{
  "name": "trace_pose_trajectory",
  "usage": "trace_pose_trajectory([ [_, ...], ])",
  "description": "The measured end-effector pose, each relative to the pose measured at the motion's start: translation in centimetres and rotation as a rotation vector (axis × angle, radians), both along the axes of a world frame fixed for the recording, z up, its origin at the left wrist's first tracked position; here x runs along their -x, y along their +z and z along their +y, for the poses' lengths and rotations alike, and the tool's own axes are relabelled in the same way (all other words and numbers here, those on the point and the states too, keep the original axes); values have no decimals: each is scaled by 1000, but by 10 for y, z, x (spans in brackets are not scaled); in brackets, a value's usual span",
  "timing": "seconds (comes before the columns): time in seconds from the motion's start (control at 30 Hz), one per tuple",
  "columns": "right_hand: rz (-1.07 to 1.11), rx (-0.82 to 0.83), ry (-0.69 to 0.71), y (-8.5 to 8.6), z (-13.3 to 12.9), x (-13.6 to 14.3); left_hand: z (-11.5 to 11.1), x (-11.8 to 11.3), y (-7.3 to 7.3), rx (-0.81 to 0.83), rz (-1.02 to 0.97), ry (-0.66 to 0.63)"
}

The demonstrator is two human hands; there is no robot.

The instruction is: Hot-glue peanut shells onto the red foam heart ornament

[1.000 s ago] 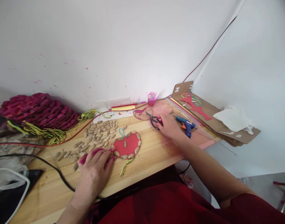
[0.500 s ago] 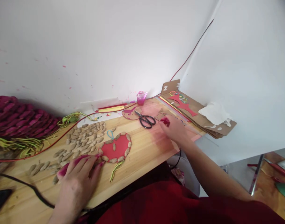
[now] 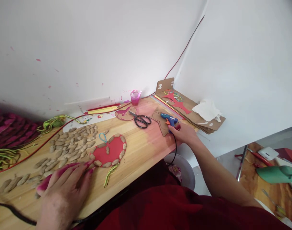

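My left hand lies flat at the lower left, its pink-stained fingers stretched out. Its fingertips touch the left edge of a red heart-shaped piece rimmed with peanuts, which has a blue loop on top and a yellow-green tassel below. Loose peanuts spread behind and beside that hand. On the right, my right hand is closed round the handle of a blue glue gun, whose nozzle points left over a brown cardboard cutout. Black-handled scissors lie to the left of it.
A cup of pink liquid stands by the wall. Cardboard sheets with red scraps and white tissue lie at the right end. A red cord crosses the table. Below the edge stands a bin.
The view has swung right, so the table things sit further left. The blue glue gun now shows in my right hand. My left hand stays beside the heart.
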State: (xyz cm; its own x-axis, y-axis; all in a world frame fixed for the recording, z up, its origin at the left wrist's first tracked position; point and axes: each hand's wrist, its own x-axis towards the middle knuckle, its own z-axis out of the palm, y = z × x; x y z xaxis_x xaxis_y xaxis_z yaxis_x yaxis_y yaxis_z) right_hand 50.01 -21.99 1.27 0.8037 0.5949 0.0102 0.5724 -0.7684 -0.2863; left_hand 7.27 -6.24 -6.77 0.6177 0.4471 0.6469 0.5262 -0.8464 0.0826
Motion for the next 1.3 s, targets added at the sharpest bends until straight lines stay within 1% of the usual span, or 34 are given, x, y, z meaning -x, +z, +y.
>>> trace_pose_trajectory([
  [0.17, 35, 23, -6, 2, 11, -1, 0, 2, 1, 9, -14, 10],
  [0.37, 124, -66, -58, 0, 10, -13, -1, 1, 0, 3, -65, -1],
  [0.43, 211, -120, -75, 0, 6, -16, -2, -1, 2, 9, -82, 5],
  [0.5, 347, -197, -66, 3, -1, -16, -4, -2, 5, -7, -91, -9],
  [0.6, 586, -343, 13, 9, -14, -11, -7, -3, 9, 1, -105, -26],
  [0.67, 706, -420, 82, 10, -22, -5, -10, -4, 11, 35, -106, -10],
  [0.73, 821, -488, 161, 7, -27, 1, -12, -6, 13, 65, -107, 21],
  [0.77, 974, -588, 209, 4, -29, 4, -13, -7, 14, 86, -108, 37],
  [0.8, 1110, -645, 241, 0, -29, 7, -14, -8, 15, 111, -116, 51],
  [0.87, 1239, -703, 282, -6, -28, 15, -16, -10, 17, 174, -118, 75],
  [0.97, 1244, -726, 360, -5, -21, 29, -19, -11, 20, 245, -108, 82],
  [1.03, 1172, -760, 388, 3, -15, 39, -20, -12, 21, 249, -100, 63],
  [1.13, 1078, -844, 392, 14, -4, 57, -22, -14, 22, 228, -73, 5],
  [1.2, 1123, -848, 425, 15, 3, 70, -22, -16, 22, 213, -43, -16],
  [1.3, 1279, -773, 482, 7, 12, 87, -23, -18, 23, 198, -3, -3],
])
